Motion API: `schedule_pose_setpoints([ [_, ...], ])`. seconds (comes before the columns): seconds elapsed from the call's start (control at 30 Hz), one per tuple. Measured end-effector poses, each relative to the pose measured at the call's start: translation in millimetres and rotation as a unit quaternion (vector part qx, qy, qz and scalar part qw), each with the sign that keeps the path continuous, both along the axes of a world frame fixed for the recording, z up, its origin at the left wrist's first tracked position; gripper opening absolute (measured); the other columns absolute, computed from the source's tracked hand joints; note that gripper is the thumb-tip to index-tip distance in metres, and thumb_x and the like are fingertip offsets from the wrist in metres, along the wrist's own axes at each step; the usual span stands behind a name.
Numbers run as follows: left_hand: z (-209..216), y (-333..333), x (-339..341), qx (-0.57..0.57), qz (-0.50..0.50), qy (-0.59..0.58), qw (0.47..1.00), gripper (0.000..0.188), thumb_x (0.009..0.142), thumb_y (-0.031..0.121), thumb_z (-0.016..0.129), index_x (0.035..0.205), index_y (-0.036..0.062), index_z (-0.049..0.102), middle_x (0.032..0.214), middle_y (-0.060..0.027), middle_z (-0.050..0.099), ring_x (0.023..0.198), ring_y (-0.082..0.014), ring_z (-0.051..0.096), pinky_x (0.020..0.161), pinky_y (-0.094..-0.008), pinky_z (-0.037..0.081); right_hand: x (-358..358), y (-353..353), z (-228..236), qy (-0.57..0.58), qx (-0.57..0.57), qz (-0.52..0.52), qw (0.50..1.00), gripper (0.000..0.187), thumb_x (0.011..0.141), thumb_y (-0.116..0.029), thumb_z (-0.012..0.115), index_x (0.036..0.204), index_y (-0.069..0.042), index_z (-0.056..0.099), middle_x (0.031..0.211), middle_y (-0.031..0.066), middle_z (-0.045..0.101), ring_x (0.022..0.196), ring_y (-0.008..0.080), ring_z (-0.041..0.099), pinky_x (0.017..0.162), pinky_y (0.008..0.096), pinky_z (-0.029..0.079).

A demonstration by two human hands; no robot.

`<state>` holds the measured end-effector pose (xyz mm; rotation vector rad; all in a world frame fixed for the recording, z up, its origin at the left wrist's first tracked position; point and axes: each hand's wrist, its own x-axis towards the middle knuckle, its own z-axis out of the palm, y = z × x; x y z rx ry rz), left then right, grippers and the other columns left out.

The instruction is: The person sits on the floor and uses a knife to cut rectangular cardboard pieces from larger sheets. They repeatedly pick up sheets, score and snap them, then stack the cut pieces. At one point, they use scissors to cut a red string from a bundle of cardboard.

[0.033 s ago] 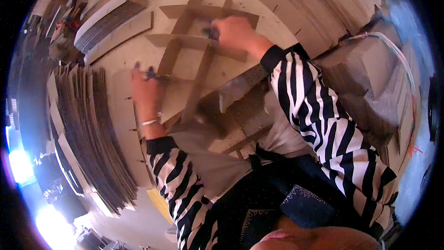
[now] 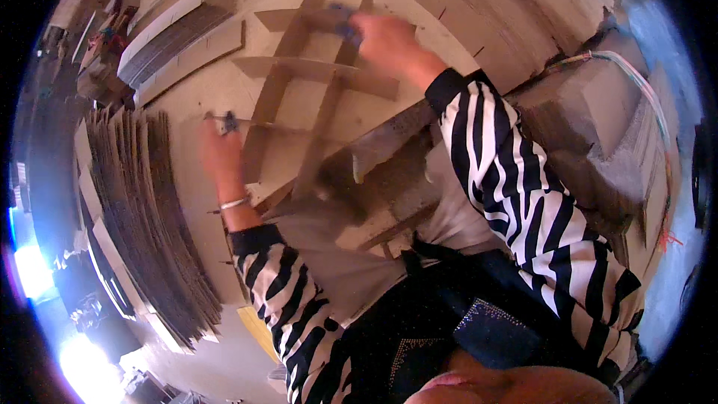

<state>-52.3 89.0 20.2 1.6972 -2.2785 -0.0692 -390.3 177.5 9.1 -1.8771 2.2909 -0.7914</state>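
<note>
A grid of interlocked brown cardboard strips (image 2: pixel 329 71) stands on edge on the pale work surface. My left hand (image 2: pixel 223 153), with dark coverings on its fingertips and a bracelet at the wrist, is at the grid's near left. Its fingers are closed on the left end of the nearest cross strip (image 2: pixel 280 130). Farther off, my right hand (image 2: pixel 390 41) reaches over the grid's far right part. Its dark-tipped fingers are at the farthest cross strip (image 2: pixel 275 20), blurred by motion, so their grip cannot be made out.
Left of the grid stands a long row of upright cardboard sheets (image 2: pixel 142 202). A stack of cardboard strips (image 2: pixel 176 34) lies at the far left, and wide stacked cardboard pieces (image 2: pixel 479 11) lie at the far right. A bundle of thin cords (image 2: pixel 636 75) hangs at the right.
My right hand has moved away from me, from beside the middle cross strip to the farthest one. My left hand has shifted slightly left.
</note>
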Motion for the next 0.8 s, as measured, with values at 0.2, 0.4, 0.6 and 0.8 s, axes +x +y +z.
schedule_pose_setpoints([
  [0.2, -25.8, -23.1, -7.0, 0.279, -0.039, 0.095, 0.955, 0.052, 0.083, 0.026, 0.055, 0.128, 0.0009, 0.051, 0.107, -0.0244, 0.063, 0.098, -0.0406, 0.060, 0.081, -0.0469, 0.048, -70.7, -20.5, -65.9, 0.043, 0.224, 0.008, 0.974, 0.027, 0.089, -0.023, 0.049, 0.095, -0.003, 0.066, 0.084, 0.0202, 0.068, 0.081, 0.0375, 0.066, 0.069, 0.0518, 0.052],
  [0.4, -45.6, 80.3, -156.0, 0.234, -0.219, 0.132, 0.938, 0.071, 0.073, 0.001, 0.051, 0.140, 0.0010, 0.029, 0.093, -0.0304, 0.063, 0.089, -0.0484, 0.060, 0.075, -0.0493, 0.050, -30.6, -33.1, -93.3, -0.143, 0.067, 0.128, 0.979, 0.023, 0.085, -0.017, 0.055, 0.098, -0.003, 0.067, 0.091, 0.0191, 0.068, 0.083, 0.0304, 0.065, 0.070, 0.0416, 0.049],
  [0.6, -52.4, 43.7, -85.9, 0.112, -0.186, 0.233, 0.948, 0.046, 0.079, 0.002, 0.048, 0.125, -0.0046, 0.042, 0.099, -0.0339, 0.059, 0.095, -0.0500, 0.057, 0.081, -0.0557, 0.045, -97.3, 56.4, 15.2, 0.130, 0.133, -0.156, 0.970, 0.067, 0.076, -0.024, 0.077, 0.135, -0.008, 0.050, 0.124, 0.0171, 0.059, 0.112, 0.0357, 0.057, 0.095, 0.0424, 0.047],
  [0.8, 31.1, 30.7, -56.0, -0.049, -0.139, 0.349, 0.925, 0.058, 0.080, 0.001, 0.052, 0.135, -0.0078, 0.037, 0.112, -0.0340, 0.057, 0.105, -0.0422, 0.057, 0.087, -0.0462, 0.046, -293.6, 149.4, -121.9, 0.312, 0.126, -0.230, 0.913, 0.053, 0.080, -0.014, 0.069, 0.130, -0.015, 0.051, 0.145, 0.0095, 0.041, 0.130, 0.0299, 0.043, 0.099, 0.0497, 0.039],
])
